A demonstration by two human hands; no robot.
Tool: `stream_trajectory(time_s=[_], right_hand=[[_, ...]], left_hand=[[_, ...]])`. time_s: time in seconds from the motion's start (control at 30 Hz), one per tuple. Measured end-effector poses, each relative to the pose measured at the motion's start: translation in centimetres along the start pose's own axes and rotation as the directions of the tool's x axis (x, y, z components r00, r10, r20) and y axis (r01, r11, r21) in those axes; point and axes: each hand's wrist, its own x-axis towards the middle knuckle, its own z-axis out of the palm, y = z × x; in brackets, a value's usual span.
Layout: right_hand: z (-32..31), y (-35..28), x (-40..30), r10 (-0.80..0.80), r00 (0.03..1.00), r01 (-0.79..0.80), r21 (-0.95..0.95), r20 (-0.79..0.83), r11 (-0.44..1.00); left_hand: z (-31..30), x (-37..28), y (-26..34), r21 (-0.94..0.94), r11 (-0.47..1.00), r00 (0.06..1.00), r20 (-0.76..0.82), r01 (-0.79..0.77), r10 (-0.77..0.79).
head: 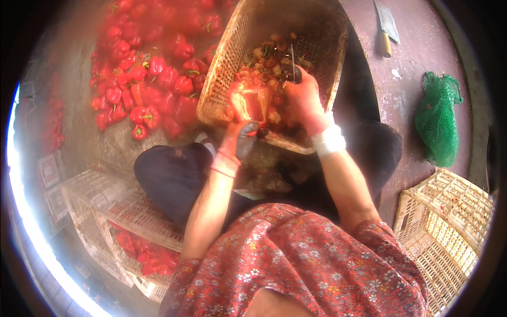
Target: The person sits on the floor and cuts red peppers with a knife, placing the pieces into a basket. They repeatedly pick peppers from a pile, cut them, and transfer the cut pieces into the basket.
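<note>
In front of me stands a plastic crate (216, 75) of openwork mesh, holding pepper cores (273, 71) and other pepper scraps. Over its near end, my left hand (237, 144), in a red glove with dark-coated fingers, grips an opened red bell pepper (239, 101) from below. The pepper's hollow inside and pale ribs face up. To the right of it, my right hand (307, 101) wears a similar glove with a white band at the wrist. That hand is closed around a knife (293, 59), whose thin blade points away from me; its handle is mostly hidden.
Whole red bell peppers (154, 87) cover the floor on the left. On the purplish surface at right lie a cleaver (387, 27) and a green mesh bag (439, 123). Plastic crates stand at lower right (443, 222) and lower left (130, 214), the latter with red pieces inside.
</note>
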Motion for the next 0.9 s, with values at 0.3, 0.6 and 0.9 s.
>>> stream_trajectory(time_s=[0.3,0.6,0.9], right_hand=[[2.1,-1.6,-3.0,0.192,0.906,-0.21,0.008,0.377,0.978],[-3.0,4.4,3.6,0.169,0.975,-0.216,0.438,0.143,0.872],[-0.3,3.2,0.6,-0.031,0.969,0.024,0.03,0.245,0.999]], left_hand=[[4.9,-0.3,0.2,0.255,0.914,0.948,0.116,-0.316,0.295],[10.0,-2.4,4.6,0.803,0.159,0.418,0.121,-0.575,0.9],[9.3,-1.3,4.8,0.179,-0.97,0.559,0.794,0.164,0.241]])
